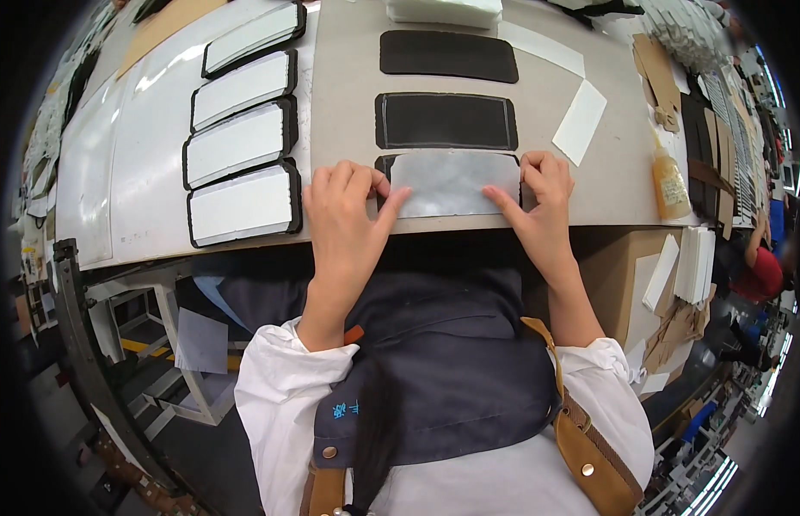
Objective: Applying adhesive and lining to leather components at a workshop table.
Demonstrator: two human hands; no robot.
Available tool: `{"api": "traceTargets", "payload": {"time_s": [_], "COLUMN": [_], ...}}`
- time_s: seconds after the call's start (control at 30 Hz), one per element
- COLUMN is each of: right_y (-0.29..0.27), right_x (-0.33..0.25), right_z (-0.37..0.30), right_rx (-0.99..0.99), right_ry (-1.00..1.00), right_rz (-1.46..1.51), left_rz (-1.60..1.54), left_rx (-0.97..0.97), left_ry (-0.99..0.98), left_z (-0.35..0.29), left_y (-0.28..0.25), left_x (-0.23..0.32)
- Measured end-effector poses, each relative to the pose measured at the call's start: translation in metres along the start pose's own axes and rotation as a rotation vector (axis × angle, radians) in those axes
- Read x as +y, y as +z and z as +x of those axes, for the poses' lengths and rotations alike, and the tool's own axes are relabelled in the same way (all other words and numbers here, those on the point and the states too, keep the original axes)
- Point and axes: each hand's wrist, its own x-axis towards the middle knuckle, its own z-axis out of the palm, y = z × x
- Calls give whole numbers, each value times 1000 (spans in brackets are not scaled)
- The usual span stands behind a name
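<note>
A pale grey, slightly glossy rectangular sheet (456,182) lies over a black rounded panel (384,162) at the table's front edge. Only the panel's ends and a bit of its rim show beside the sheet. My left hand (344,206) is at the left end, thumb pressed on the sheet and index finger bent in at the panel's edge. At the right end my right hand (542,198) pinches the sheet's side, thumb on top and fingers curled round the edge. Farther back lie a black panel with a light outline (445,120) and a plain black panel (449,57).
Several black-edged panels with white tops (241,205) form a column on the left. White strips (581,120) lie at the right, near a yellowish glue bottle (671,185). A white stack (443,10) stands at the back. Below right is a cardboard box (619,267).
</note>
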Motion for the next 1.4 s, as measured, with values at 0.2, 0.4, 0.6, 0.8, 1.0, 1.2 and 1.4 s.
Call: {"api": "traceTargets", "payload": {"time_s": [0.2, 0.4, 0.6, 0.8, 1.0, 1.2, 1.4], "right_y": [-1, -4, -2, -1, -6, -1, -7], "right_x": [-3, -3, -1, -1, 2, -21, -40], "right_z": [1, 1, 2, 3, 2, -5, -17], "right_rx": [21, 30, 38, 38, 35, -56, -461], "right_ry": [-2, 13, 4, 5, 49, -151, -222], "right_rz": [-2, -68, -80, -88, -108, -166, -295], "left_rz": [19, 16, 65, 66, -14, 37, 79], "left_rx": [-7, -2, 3, 7, 0, 58, -318], "left_ry": [-34, -53, -43, -37, -109, 187, 312], "left_z": [2, 5, 5, 6, 6, -1, -10], "left_y": [-3, -1, 2, 2, -1, 12, 10], "left_x": [5, 2, 2, 2, -1, 12, 25]}}
